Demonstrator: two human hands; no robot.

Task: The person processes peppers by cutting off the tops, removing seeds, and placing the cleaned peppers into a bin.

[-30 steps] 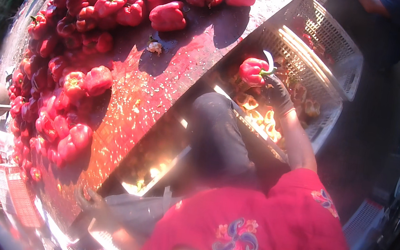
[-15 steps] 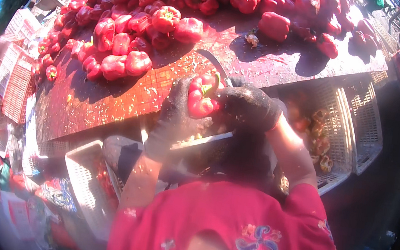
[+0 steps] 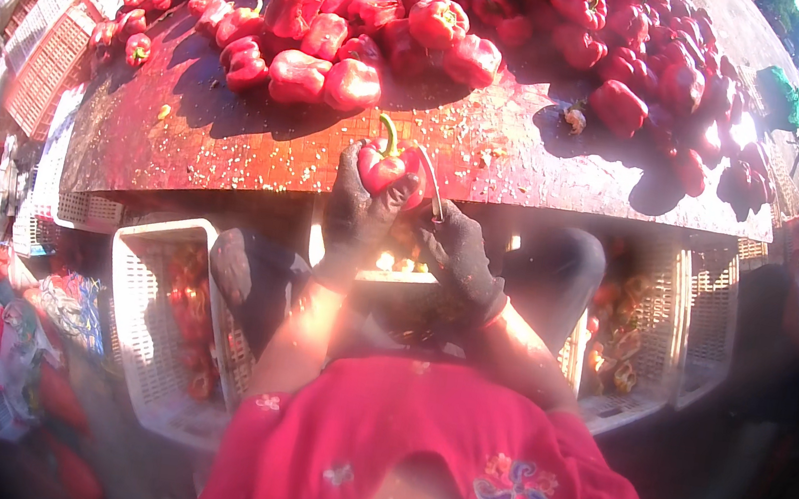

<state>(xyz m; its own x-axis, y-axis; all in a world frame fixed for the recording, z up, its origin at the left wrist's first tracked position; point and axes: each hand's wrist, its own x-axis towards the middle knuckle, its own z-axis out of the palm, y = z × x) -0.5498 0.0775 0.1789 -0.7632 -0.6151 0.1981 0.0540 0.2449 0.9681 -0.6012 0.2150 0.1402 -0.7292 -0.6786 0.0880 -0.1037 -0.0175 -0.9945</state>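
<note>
Dark gloves cover both hands. My left hand [image 3: 359, 216] is closed round a red bell pepper [image 3: 377, 168], whose green stem points up and away from me. In my right hand [image 3: 464, 261] is a knife [image 3: 432, 179] with a thin curved blade. The blade stands upright close against the pepper's right side; whether it cuts in cannot be made out. Both hands are just over the near edge of the table [image 3: 258, 170], which is strewn with pale seeds. The knife's handle is hidden in my right glove.
A large heap of red peppers [image 3: 322, 35] covers the far part of the table. White crates [image 3: 140, 316] holding red pieces stand below at the left, with another crate [image 3: 668, 335] of pepper pieces at the right. Red crates [image 3: 47, 52] are stacked at the far left.
My view has turned, so the table and heap lie differently. The knife has swung from behind the pepper to upright at its right side, and my right hand has come lower.
</note>
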